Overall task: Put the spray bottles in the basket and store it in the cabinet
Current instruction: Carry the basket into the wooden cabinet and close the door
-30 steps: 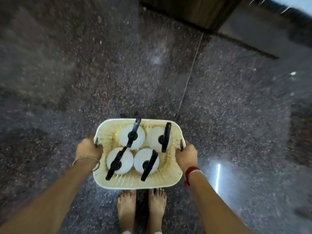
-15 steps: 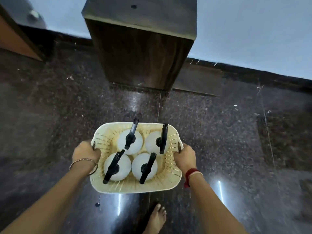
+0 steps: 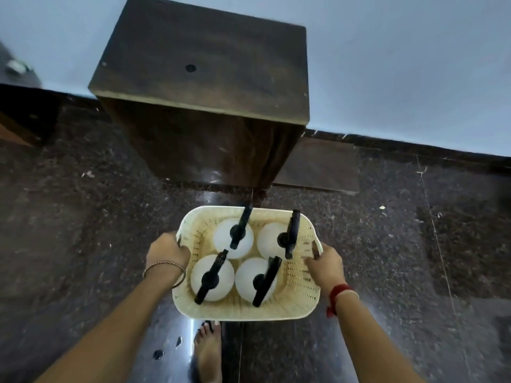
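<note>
A cream perforated plastic basket (image 3: 300, 291) is held above the floor in front of me. Inside it stand several white spray bottles (image 3: 212, 277) with black trigger heads, seen from above. My left hand (image 3: 166, 251) grips the basket's left rim handle. My right hand (image 3: 326, 265) grips the right rim handle. A dark wooden cabinet (image 3: 204, 73) stands against the wall just beyond the basket; its front face looks closed, though it is dark and steeply angled.
The floor (image 3: 83, 230) is dark polished speckled stone. A pale blue wall (image 3: 401, 64) runs behind the cabinet with a dark skirting. One bare foot (image 3: 208, 352) shows below the basket. A wooden edge (image 3: 16, 134) sits at the far left.
The view has swung up from the floor to the cabinet, which now looms closer and larger. Both hands keep their hold on the basket; one foot has stepped forward.
</note>
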Tool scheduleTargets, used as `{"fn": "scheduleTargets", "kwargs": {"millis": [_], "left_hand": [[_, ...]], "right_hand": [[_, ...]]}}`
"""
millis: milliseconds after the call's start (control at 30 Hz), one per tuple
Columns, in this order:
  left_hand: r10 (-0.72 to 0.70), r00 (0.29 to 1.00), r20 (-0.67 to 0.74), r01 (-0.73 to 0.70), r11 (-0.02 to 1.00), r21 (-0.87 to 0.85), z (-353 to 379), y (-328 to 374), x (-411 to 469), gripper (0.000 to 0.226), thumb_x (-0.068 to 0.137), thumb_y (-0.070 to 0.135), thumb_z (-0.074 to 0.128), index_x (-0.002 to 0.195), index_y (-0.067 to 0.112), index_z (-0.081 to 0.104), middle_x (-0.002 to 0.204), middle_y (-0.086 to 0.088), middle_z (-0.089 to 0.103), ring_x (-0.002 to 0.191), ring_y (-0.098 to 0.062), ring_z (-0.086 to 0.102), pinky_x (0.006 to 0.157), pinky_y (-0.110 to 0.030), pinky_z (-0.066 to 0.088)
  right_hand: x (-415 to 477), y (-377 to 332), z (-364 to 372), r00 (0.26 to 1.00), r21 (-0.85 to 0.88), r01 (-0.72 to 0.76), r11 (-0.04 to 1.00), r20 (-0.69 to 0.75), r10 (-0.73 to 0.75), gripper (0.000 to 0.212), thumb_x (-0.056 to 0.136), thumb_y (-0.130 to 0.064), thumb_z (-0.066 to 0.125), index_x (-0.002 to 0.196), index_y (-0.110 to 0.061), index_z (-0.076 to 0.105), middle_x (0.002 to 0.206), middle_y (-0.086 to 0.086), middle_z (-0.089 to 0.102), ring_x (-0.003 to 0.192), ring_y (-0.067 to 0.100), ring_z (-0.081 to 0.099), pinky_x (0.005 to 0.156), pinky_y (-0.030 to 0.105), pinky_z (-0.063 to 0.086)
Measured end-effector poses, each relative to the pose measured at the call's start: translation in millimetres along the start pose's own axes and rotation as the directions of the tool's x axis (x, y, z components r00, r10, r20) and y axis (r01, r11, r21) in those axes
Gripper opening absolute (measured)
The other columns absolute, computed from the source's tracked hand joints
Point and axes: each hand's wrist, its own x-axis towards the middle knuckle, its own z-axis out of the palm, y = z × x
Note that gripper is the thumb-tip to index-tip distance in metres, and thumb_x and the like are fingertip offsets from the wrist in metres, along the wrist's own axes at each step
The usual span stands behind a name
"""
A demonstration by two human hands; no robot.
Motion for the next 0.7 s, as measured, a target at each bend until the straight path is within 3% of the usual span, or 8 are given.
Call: {"fn": "scheduleTargets", "kwargs": {"millis": [233, 400, 500, 600, 700], "left_hand": [[0.095, 0.994, 0.049, -0.1, 0.986, 0.134, 9.9, 57.0, 39.3, 0.013, 0.084, 0.006, 0.054, 0.092, 0.002, 0.062, 0.092, -0.022, 0.068, 0.088, -0.039, 0.065, 0.064, -0.033, 0.044], [0.173, 0.98, 0.101, -0.187, 0.969, 0.163, 27.3, 110.7, 48.9, 0.016, 0.084, 0.006, 0.053, 0.097, 0.008, 0.062, 0.097, -0.019, 0.069, 0.093, -0.039, 0.065, 0.069, -0.034, 0.048], [0.256, 0.94, 0.224, -0.294, 0.943, 0.156, 43.6, 146.4, 52.8, 0.021, 0.094, 0.023, 0.051, 0.107, 0.01, 0.061, 0.108, -0.017, 0.068, 0.102, -0.036, 0.064, 0.084, -0.039, 0.052], [0.303, 0.88, 0.365, -0.358, 0.929, 0.093, 53.0, 179.3, 48.7, 0.05, 0.1, 0.051, 0.028, 0.117, 0.017, 0.061, 0.11, -0.012, 0.069, 0.104, -0.031, 0.064, 0.087, -0.036, 0.05], [0.465, 0.839, 0.283, -0.543, 0.753, 0.371, 63.3, 209.9, 40.7, 0.055, 0.1, 0.051, 0.016, 0.114, 0.023, 0.062, 0.112, -0.007, 0.069, 0.11, -0.027, 0.061, 0.086, -0.037, 0.048]], "right_hand": [[41.7, 9.0, -15.0, 0.991, 0.099, -0.133, 0.986, -0.003, 0.134, 0.026, 0.079, 0.003, 0.059, 0.072, -0.023, 0.06, 0.077, 0.006, 0.069, 0.074, 0.025, 0.066, 0.069, 0.039, 0.057], [67.1, 32.2, -42.5, 0.975, 0.208, -0.216, 0.954, -0.006, 0.222, 0.024, 0.08, 0.006, 0.059, 0.072, -0.018, 0.06, 0.08, 0.016, 0.07, 0.063, 0.025, 0.064, 0.049, 0.03, 0.049], [76.8, 55.3, -66.1, 0.959, 0.258, -0.268, 0.928, -0.017, 0.281, 0.025, 0.081, 0.007, 0.059, 0.075, -0.018, 0.06, 0.081, 0.013, 0.07, 0.071, 0.027, 0.066, 0.053, 0.032, 0.051], [77.8, 78.4, -84.2, 0.938, 0.356, -0.318, 0.879, -0.02, 0.347, 0.023, 0.083, 0.01, 0.058, 0.081, -0.013, 0.062, 0.076, 0.01, 0.068, 0.065, 0.024, 0.064, 0.052, 0.031, 0.051], [73.5, 111.0, -100.2, 0.903, 0.407, -0.364, 0.838, -0.065, 0.424, 0.017, 0.083, 0.008, 0.058, 0.092, -0.006, 0.061, 0.068, 0.012, 0.064, 0.052, 0.022, 0.055, 0.038, 0.022, 0.04]]}}
